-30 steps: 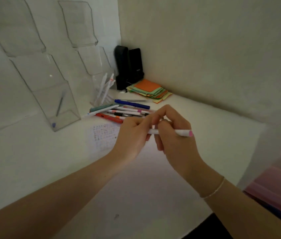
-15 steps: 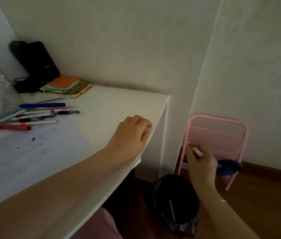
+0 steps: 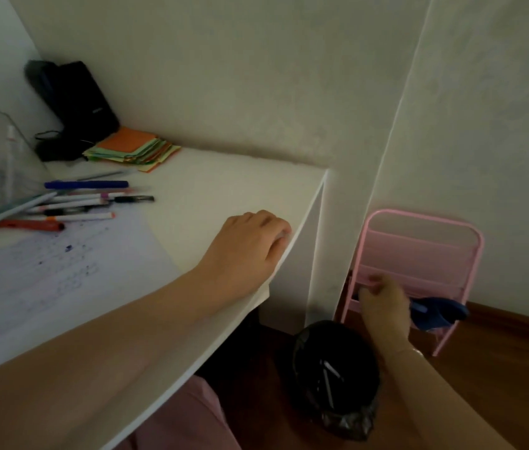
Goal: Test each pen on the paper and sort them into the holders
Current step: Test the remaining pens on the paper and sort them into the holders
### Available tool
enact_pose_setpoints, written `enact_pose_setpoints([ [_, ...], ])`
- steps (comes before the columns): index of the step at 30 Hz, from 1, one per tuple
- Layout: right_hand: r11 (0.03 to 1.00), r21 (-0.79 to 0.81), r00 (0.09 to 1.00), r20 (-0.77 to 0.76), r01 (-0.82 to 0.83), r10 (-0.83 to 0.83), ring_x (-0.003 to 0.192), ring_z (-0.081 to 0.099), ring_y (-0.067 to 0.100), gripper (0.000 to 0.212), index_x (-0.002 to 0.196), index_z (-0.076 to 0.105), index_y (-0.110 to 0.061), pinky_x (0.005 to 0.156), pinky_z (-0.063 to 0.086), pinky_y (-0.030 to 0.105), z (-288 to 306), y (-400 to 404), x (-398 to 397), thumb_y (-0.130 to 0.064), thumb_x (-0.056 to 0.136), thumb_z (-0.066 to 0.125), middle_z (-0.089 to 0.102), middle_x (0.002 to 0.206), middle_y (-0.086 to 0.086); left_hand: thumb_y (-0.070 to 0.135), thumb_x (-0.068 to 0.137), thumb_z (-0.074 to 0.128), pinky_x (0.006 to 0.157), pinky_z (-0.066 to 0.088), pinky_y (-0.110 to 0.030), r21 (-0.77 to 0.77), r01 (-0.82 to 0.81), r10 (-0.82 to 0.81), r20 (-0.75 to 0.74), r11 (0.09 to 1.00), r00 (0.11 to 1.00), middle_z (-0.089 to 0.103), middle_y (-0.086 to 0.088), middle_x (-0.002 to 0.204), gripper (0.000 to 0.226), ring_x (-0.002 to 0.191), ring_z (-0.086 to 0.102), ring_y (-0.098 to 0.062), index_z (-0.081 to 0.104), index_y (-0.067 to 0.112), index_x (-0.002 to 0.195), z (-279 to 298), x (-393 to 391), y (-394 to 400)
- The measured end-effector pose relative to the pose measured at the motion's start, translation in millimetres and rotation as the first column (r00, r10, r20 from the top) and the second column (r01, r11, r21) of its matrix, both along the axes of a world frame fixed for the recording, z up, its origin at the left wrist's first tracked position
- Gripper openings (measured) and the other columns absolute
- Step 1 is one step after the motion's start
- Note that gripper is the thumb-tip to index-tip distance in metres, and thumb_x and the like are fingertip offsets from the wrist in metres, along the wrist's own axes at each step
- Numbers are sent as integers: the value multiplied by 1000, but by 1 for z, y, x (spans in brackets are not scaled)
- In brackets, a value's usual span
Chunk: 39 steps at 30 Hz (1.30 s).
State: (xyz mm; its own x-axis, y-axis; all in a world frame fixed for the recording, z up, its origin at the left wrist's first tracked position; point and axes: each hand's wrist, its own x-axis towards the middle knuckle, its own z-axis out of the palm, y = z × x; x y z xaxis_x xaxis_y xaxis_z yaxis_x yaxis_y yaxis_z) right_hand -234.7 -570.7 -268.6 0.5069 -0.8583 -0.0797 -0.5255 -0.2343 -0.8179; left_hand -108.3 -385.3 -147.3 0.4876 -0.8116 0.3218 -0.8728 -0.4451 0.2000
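My left hand (image 3: 250, 248) rests on the white desk (image 3: 224, 190) with its fingers bent over the right edge, holding nothing. My right hand (image 3: 383, 303) hangs below desk level, just above and right of a black bin (image 3: 334, 378), fingers curled. No pen shows in that hand. Two white pens (image 3: 329, 378) lie inside the bin. Several pens (image 3: 71, 203) lie in a loose row at the desk's far left, beside the test paper (image 3: 61, 271) with ink marks. One pen (image 3: 9, 151) stands in a clear holder at the left edge.
A pink metal rack (image 3: 419, 248) with a blue cloth (image 3: 438, 313) stands on the wooden floor behind my right hand. A stack of coloured notes (image 3: 133, 147) and a black case (image 3: 74, 102) sit in the desk's back corner. Walls close the back and right.
One second ago both hands held a pink-tipped pen over the desk. Then my right hand took it down beside the bin and my left hand settled on the desk edge. The pink tip no longer shows.
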Motion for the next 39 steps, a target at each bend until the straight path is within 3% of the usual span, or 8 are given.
enact_pose_setpoints([
  [2,988,-141,976,216,56,-24,78,54,16,17,96,57,-17,68,45,25,47,9,17,-4,86,52,58,102,8,26,95,40,90,43,-31,-108,-2,-13,-133,994,991,58,-1,118,30,99,59,-19,59,14,115,11,5,11],
  [4,970,-236,905,422,55,51,71,47,1,21,90,55,-18,61,38,8,98,29,36,2,85,52,54,99,4,23,95,45,89,42,-24,-158,-32,13,-120,987,993,57,0,119,26,100,59,-16,59,14,116,20,16,30],
  [8,864,-479,704,559,-157,437,69,51,-2,20,81,61,-15,66,42,8,171,99,86,3,78,54,57,87,0,18,94,50,81,35,-8,-168,-196,180,-107,966,978,57,5,114,19,99,57,-10,61,19,110,30,44,99],
  [13,594,-566,578,236,-571,781,89,60,22,23,91,71,-13,84,49,36,192,197,150,-1,80,54,66,98,8,14,89,56,78,41,-21,-92,-473,470,-51,876,881,58,4,109,18,90,56,-12,63,20,105,28,63,194],
  [20,181,-404,338,-360,-897,870,122,48,25,43,130,53,-18,100,42,36,170,299,211,-6,89,52,49,135,8,16,79,53,67,50,-35,-88,-649,649,-29,756,760,57,-5,90,18,74,59,-26,64,15,93,8,74,284],
  [24,152,-493,390,-425,-857,817,124,44,27,41,131,51,-14,100,39,36,156,322,238,-8,91,49,46,135,9,35,79,35,64,49,-37,-120,-663,662,-55,739,747,55,-3,84,36,74,56,-24,63,15,90,-7,80,302],
  [31,146,-610,523,-503,-779,688,117,48,28,35,127,51,-10,97,40,37,148,338,267,-16,92,49,49,129,12,30,80,35,60,42,-32,-142,-661,665,-24,737,746,54,-1,82,31,72,51,-19,62,16,86,-13,82,302],
  [39,150,-455,420,-580,-878,698,88,58,23,28,112,58,-12,70,45,30,161,340,279,-16,85,61,60,109,9,20,86,52,68,32,-27,-116,-659,662,-11,743,749,53,-2,91,13,80,48,-19,60,14,96,-17,82,302],
])
